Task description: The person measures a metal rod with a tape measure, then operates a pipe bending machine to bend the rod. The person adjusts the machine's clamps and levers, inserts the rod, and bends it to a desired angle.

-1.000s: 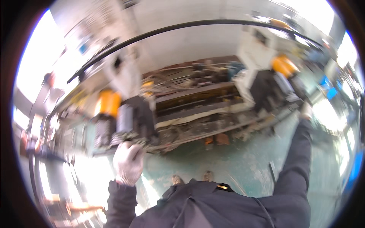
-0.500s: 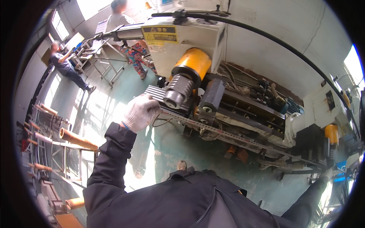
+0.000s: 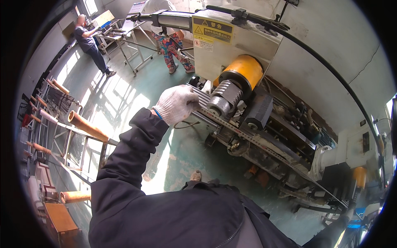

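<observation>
My left hand point(image 3: 178, 104), in a white knit glove, is at the left end of a long machine. Its fingers are curled closed beside a ribbed metal plate point(image 3: 202, 96) and the end of a long graduated rail point(image 3: 235, 130). Whatever they grip is hidden. Just right of the glove is a dark, grooved metal spindle point(image 3: 225, 99) with a yellow collar point(image 3: 245, 71) behind it. A black faceted block point(image 3: 259, 113) sits to the spindle's right. My right arm point(image 3: 331, 227) reaches toward the machine's far right end; its hand is too dark and small to make out.
Tubes point(image 3: 87, 126) lie on a metal rack point(image 3: 76, 153) at the left. A black hose point(image 3: 331, 62) arches over the machine. Two people stand at the far left, one in patterned trousers point(image 3: 171, 49), by a work table point(image 3: 120, 37). An orange-brown box point(image 3: 61, 217) is at lower left.
My view has turned, so the machine and the people appear farther right. My left glove stays by the rail's left end, its back now more toward me.
</observation>
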{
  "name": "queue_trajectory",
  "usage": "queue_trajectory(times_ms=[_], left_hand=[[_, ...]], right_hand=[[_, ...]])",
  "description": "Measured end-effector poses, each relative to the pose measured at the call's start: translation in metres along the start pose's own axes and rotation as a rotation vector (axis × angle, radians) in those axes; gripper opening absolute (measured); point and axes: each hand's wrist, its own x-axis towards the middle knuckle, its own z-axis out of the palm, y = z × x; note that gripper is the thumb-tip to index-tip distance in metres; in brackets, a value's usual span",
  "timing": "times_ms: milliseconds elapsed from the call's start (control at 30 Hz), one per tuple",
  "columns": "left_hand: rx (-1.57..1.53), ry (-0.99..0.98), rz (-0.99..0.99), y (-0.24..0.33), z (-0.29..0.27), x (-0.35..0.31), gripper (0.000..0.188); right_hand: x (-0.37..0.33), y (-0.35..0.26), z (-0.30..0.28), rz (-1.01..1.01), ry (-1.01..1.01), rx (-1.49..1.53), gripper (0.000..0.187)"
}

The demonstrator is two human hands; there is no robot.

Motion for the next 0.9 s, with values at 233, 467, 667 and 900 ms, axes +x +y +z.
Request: queue_trajectory(times_ms=[233,467,667,900], left_hand=[[0.059,0.006,0.008,-0.005,-0.004,0.003,0.011],[-0.042,0.078,0.096,0.001,-0.006,-0.004,0.006],[-0.118,-0.199,-0.003,0.022,0.011,-0.049,0.006],[-0.253,-0.386,-0.263,0.015,0.054,-0.124,0.015]], right_hand=[[-0.005,-0.007,0.004,0.005,0.014,-0.056,0.047],[-0.003,0.008,0.001,-0.053,0.024,-0.112,0.051],[-0.015,0.036,-0.036,-0.35,0.182,-0.455,0.054],[-0.293,0.082,0.146,-0.322,-0.465,0.189,0.031]])
